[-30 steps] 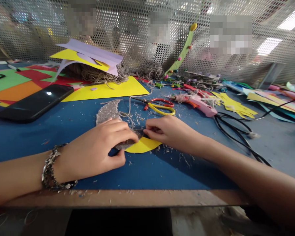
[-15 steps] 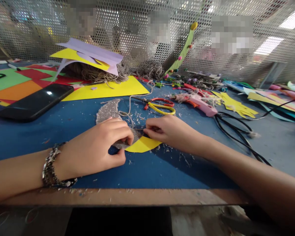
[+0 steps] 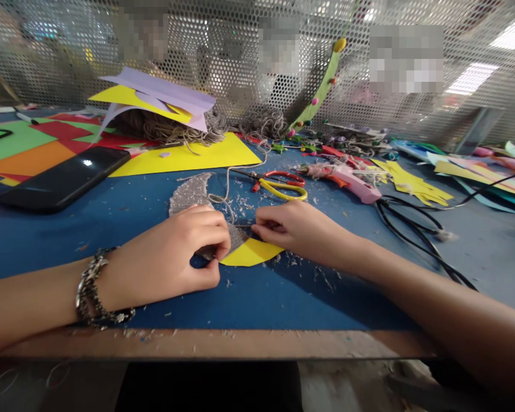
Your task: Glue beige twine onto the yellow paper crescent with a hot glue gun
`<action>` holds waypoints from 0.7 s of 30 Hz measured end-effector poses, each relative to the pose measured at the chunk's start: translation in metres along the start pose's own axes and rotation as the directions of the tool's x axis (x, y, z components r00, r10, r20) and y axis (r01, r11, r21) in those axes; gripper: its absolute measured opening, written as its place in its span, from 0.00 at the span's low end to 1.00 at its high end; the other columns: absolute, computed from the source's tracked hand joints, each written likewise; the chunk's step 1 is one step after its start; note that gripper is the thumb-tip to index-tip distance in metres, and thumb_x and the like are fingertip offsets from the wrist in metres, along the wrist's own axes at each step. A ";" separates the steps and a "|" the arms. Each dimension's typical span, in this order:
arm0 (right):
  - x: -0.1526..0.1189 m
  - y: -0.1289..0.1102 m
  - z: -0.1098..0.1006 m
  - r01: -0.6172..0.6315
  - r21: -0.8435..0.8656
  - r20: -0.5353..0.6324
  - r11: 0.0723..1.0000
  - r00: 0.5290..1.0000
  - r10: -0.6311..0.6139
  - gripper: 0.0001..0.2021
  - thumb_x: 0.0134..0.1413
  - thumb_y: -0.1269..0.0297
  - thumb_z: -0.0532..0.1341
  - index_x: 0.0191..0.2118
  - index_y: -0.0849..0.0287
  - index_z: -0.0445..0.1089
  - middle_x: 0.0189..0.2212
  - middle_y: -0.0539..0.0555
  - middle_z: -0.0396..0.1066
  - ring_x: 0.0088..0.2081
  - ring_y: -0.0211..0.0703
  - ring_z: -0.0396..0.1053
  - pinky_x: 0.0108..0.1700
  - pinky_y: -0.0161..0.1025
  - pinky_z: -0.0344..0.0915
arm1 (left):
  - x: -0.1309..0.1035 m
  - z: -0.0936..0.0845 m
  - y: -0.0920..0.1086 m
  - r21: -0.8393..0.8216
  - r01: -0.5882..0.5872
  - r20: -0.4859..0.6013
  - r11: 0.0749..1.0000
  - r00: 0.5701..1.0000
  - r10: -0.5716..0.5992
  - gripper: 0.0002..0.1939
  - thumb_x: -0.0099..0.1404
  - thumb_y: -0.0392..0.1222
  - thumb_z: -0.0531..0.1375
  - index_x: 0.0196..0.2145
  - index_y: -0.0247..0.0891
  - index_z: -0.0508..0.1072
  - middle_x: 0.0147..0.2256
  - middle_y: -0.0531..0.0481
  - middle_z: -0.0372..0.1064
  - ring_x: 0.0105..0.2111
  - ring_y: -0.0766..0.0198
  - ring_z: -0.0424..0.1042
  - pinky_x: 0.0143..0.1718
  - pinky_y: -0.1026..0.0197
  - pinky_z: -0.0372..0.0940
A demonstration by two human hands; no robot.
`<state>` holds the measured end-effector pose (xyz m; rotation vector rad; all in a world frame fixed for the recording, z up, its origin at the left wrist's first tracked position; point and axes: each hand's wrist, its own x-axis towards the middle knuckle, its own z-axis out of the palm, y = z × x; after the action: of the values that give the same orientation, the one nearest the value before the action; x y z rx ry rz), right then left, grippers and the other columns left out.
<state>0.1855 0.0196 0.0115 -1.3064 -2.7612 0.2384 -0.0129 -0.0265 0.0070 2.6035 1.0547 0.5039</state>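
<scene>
A crescent shape [image 3: 190,193] covered in grey yarn lies on the blue table, its lower right part bare yellow paper [image 3: 254,252]. My left hand [image 3: 167,252] rests over its middle, thumb and fingers pinched at the lower edge of the crescent. My right hand [image 3: 292,229] is closed just above the yellow part, fingertips pinched on a strand of grey yarn [image 3: 228,189] that loops on the table and runs back behind. The tips of the right fingers are partly hidden.
Red and yellow scissors [image 3: 281,186] lie behind my right hand. A pink glue gun [image 3: 354,180] with a black cable is at the right. A black phone [image 3: 64,178] lies left, near coloured paper [image 3: 154,160]. A mesh screen [image 3: 240,57] stands behind.
The fingers of my left hand have closed a little toward the thumb at the crescent's lower edge. My right hand has hardly moved.
</scene>
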 end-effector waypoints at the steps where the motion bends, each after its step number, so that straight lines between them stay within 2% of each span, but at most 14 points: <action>1: 0.000 0.000 0.000 -0.001 0.000 -0.002 1.000 1.000 0.001 0.12 0.53 0.62 0.51 0.22 0.59 0.56 0.17 0.46 0.54 0.20 0.30 0.47 0.23 0.32 0.42 | 0.000 0.000 0.000 -0.003 0.001 0.003 1.000 1.000 -0.001 0.06 0.52 0.28 0.52 0.23 0.36 0.59 0.28 0.56 0.59 0.32 0.67 0.58 0.36 0.63 0.54; 6: 0.001 0.002 0.000 -0.003 -0.004 -0.004 1.000 1.000 0.003 0.11 0.52 0.62 0.50 0.22 0.59 0.55 0.17 0.46 0.55 0.20 0.30 0.47 0.23 0.32 0.43 | 0.000 -0.001 -0.002 -0.003 -0.005 0.023 1.000 1.000 0.005 0.06 0.52 0.28 0.53 0.23 0.37 0.60 0.28 0.56 0.60 0.33 0.67 0.58 0.37 0.64 0.55; 13: 0.001 0.002 0.001 0.017 -0.006 0.003 1.000 1.000 -0.017 0.12 0.53 0.62 0.50 0.22 0.59 0.56 0.17 0.46 0.55 0.20 0.30 0.47 0.23 0.32 0.43 | -0.007 -0.006 -0.014 -0.044 -0.122 0.036 0.992 0.992 0.124 0.05 0.56 0.31 0.53 0.27 0.39 0.64 0.35 0.56 0.63 0.42 0.67 0.61 0.46 0.65 0.54; 17: 0.001 0.002 0.000 0.028 -0.004 0.002 1.000 1.000 -0.028 0.12 0.53 0.61 0.50 0.22 0.59 0.57 0.17 0.46 0.55 0.20 0.30 0.47 0.23 0.32 0.43 | -0.009 -0.009 -0.019 -0.077 -0.099 0.076 0.992 0.992 0.104 0.05 0.58 0.32 0.53 0.28 0.40 0.64 0.36 0.58 0.63 0.43 0.69 0.62 0.50 0.66 0.51; 21: 0.000 0.002 -0.001 0.026 -0.009 0.007 1.000 1.000 -0.026 0.12 0.53 0.61 0.49 0.22 0.59 0.56 0.17 0.46 0.55 0.20 0.30 0.47 0.23 0.32 0.43 | -0.010 -0.015 -0.024 -0.146 -0.064 0.106 0.987 0.991 0.080 0.05 0.54 0.30 0.54 0.25 0.38 0.62 0.35 0.58 0.64 0.43 0.69 0.63 0.54 0.63 0.47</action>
<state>0.1872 0.0214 0.0117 -1.2738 -2.7864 0.2288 -0.0405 -0.0148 0.0086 2.5183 0.8594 0.4281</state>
